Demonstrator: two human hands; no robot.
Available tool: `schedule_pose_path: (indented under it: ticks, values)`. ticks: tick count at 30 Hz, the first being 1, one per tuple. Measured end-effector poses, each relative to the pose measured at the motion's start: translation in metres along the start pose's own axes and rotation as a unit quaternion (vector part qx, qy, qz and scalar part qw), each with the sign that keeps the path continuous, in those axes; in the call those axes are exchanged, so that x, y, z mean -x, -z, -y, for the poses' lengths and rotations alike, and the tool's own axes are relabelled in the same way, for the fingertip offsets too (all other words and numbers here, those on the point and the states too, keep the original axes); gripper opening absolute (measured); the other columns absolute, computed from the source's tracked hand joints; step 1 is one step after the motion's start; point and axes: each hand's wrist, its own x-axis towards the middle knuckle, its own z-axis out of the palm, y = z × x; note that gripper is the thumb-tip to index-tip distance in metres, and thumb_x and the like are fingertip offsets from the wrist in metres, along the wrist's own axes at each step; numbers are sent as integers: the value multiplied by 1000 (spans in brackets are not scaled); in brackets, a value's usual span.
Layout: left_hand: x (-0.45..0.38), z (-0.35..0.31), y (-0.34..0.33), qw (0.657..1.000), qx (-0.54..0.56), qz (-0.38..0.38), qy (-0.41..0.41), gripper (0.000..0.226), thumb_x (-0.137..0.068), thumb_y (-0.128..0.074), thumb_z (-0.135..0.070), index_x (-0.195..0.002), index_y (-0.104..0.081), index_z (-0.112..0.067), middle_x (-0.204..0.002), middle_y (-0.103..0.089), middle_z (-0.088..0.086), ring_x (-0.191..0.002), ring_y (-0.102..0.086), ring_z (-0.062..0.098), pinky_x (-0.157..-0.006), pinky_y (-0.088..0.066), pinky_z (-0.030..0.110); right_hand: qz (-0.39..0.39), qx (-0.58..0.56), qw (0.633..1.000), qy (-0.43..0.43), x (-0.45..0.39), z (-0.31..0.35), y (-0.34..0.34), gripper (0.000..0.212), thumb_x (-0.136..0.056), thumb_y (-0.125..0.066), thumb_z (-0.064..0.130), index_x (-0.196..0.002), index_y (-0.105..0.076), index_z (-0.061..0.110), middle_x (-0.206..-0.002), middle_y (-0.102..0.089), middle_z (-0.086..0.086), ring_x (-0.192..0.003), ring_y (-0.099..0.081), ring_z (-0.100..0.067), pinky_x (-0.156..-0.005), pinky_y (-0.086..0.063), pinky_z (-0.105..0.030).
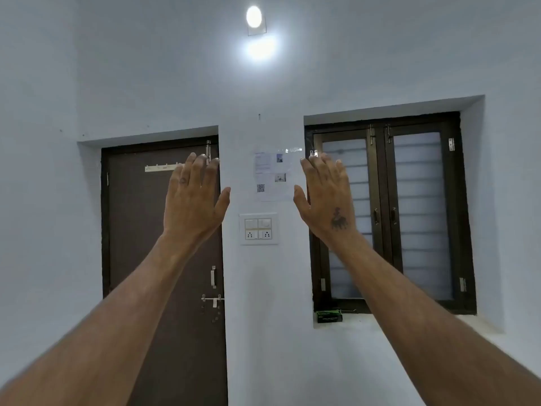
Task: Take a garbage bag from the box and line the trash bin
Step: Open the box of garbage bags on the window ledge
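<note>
Your forearms fill the bottom corners, both raised toward the wall. Left hand (191, 200) is released — fingers straight, back to the camera, holding nothing. Right hand (325, 197) the same: flat, fingers together, empty, a tattoo on its back. Neither touches anything, as far as I can tell.

Between them hang a paper sheet (273, 175) and, below it, a switch panel (258, 228). Behind the left hand is a dark door (164, 259); behind the right, a shuttered window (409, 215). A wall lamp (254, 16) glares above.

The small green box (329, 315) on the window ledge, below your right forearm, probably holds the garbage bags — its label is too small to read. Nothing is started yet, so drop your right hand to that box, steady it with the left, and pull one bag out cleanly.

The trash bin is not in view — the floor is cut off. Tilt your head down to find it.
</note>
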Motion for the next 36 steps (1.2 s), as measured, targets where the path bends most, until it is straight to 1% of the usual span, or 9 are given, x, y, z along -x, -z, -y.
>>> schedule_pose_path:
  ticks: [4, 6, 9, 12, 15, 17, 21, 28, 36]
  values:
    - [2, -19, -19, 1000, 5, 19, 2, 61, -95, -30, -47, -143, -34, -11, -148, -37, 16, -142, -30, 33, -116, -26, 50, 17, 12, 1000, -12, 13, -26, -5, 58, -95, -41, 38, -144, -45, 8, -148, -48, -14, -144, -35, -33, -122, -16, -50]
    - [5, -33, -33, 1000, 13, 27, -3, 60, -95, -30, -46, -143, -34, -10, -148, -37, 15, -141, -31, 32, -116, -26, 50, 26, 10, 1000, -14, 22, -42, -11, 57, -96, -42, 37, -144, -44, 9, -147, -48, -13, -144, -35, -33, -122, -17, -51]
    - [13, -50, -57, 999, 20, 48, -15, 58, -96, -30, -46, -142, -35, -11, -147, -39, 14, -139, -35, 31, -113, -31, 47, 30, 6, 999, -13, 36, -65, -22, 55, -96, -44, 36, -143, -45, 9, -145, -49, -12, -143, -36, -32, -122, -19, -53]
    - [22, -66, -90, 994, 44, 87, -42, 57, -96, -31, -46, -142, -35, -13, -147, -40, 14, -136, -39, 30, -111, -34, 46, 43, 5, 999, -21, 51, -85, -38, 53, -96, -44, 35, -142, -46, 9, -143, -51, -12, -143, -36, -32, -122, -18, -51]
    - [31, -77, -125, 993, 60, 99, -33, 55, -96, -35, -45, -141, -38, -13, -144, -44, 14, -135, -41, 30, -110, -34, 46, 59, 15, 998, -22, 70, -108, -59, 52, -97, -45, 35, -142, -46, 9, -143, -51, -12, -143, -36, -31, -123, -19, -51]
    - [37, -84, -157, 991, 71, 107, -26, 52, -97, -41, -42, -140, -40, -13, -144, -46, 14, -134, -42, 31, -110, -34, 46, 69, 23, 997, -24, 85, -125, -80, 51, -98, -45, 34, -142, -47, 10, -143, -51, -11, -144, -36, -30, -123, -19, -51]
    - [48, -96, -224, 989, 99, 111, -23, 50, -97, -44, -39, -139, -42, -11, -142, -47, 16, -133, -43, 32, -109, -35, 47, 99, 37, 994, -34, 113, -157, -127, 52, -98, -41, 37, -143, -47, 10, -144, -52, -11, -143, -37, -30, -123, -20, -50]
    - [59, -102, -372, 976, 156, 150, -21, 49, -96, -46, -37, -137, -44, -9, -140, -48, 17, -131, -44, 34, -105, -38, 49, 151, 60, 984, -75, 155, -208, -242, 49, -96, -46, 31, -139, -51, 8, -139, -56, -12, -139, -43, -31, -121, -25, -51]
    - [85, -132, -520, 955, 216, 196, -56, 45, -94, -52, -30, -132, -51, -6, -130, -56, 18, -123, -50, 34, -99, -43, 47, 239, 57, 959, -142, 214, -266, -349, 49, -97, -43, 32, -140, -49, 10, -141, -55, -10, -142, -39, -30, -123, -21, -50]
